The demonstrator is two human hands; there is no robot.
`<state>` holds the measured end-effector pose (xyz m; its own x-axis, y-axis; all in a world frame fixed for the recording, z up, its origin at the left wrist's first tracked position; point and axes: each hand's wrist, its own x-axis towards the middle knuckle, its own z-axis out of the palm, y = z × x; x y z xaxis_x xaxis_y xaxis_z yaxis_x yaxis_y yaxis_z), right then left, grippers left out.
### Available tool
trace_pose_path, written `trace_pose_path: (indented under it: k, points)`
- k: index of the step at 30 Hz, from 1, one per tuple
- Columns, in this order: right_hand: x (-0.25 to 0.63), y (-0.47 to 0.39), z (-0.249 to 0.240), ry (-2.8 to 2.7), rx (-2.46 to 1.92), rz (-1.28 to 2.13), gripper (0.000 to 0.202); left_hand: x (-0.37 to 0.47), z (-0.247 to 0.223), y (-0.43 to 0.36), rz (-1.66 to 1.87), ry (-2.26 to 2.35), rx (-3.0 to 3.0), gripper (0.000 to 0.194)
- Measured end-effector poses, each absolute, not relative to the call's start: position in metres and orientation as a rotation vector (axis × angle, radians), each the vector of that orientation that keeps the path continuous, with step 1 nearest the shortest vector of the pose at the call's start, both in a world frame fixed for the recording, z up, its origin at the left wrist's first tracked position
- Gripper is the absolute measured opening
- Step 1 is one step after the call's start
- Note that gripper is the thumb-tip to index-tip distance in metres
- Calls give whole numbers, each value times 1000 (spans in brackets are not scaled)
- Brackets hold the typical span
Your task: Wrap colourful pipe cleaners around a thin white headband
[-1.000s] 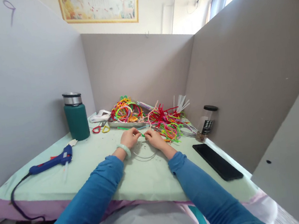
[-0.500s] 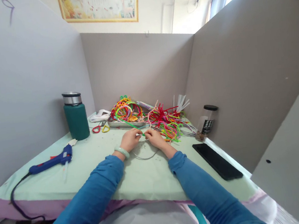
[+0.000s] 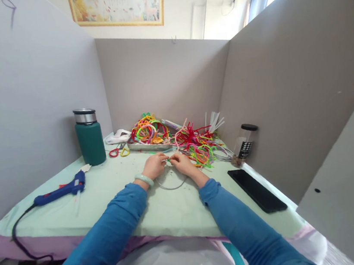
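Two-hand pinch: green strip point(image 3: 168, 160) at the wire ring point(image 3: 172, 188).
Your left hand point(image 3: 153, 167) and right hand point(image 3: 183, 164) nearly meet at the ring's far side, fingers drawn narrow around the strip; you cannot tell which fingertips grip the wire. Steady the wire with one hand; turn the strip snugly with the other. Keep knuckles off the tray point(image 3: 148, 146) beyond; for elbow room, work nearer you, between the glue gun point(image 3: 61, 192) and phone point(image 3: 257, 191).

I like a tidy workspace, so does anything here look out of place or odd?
Mildly untidy: colorful fuzzy stems sprawl in a tangle beyond the metal tray, and the blue glue gun trails its cord over the table's edge. Nothing looks clearly damaged or spilled.
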<state>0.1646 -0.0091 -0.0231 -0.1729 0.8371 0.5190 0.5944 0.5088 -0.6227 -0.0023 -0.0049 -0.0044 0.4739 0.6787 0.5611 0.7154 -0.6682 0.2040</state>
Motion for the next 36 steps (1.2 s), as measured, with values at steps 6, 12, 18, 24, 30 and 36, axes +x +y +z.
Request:
trace_pose_path:
  k: [6,12,18,24,30,36]
  points:
    - [164,-9,-24,-1869,-1158,342,14,-1,-6,-1,-999,-1235,-2644,31]
    - [164,-9,-23,-1850,-1140,327,13,-1,-7,0,-1071,-1242,-2686,29]
    - [163,-12,-21,-1840,-1119,319,13,-1,-4,2,-1202,-1489,-2789,26]
    - [163,-13,-21,-1831,-1105,312,14,-1,-1,-2,-1408,-1712,-2851,23]
    - [163,-12,-21,-1838,-1082,318,14,1,0,-7,-1559,-1849,-3033,19]
    - [163,-12,-21,-1848,-1050,326,14,1,0,-9,-1603,-1866,-3184,25]
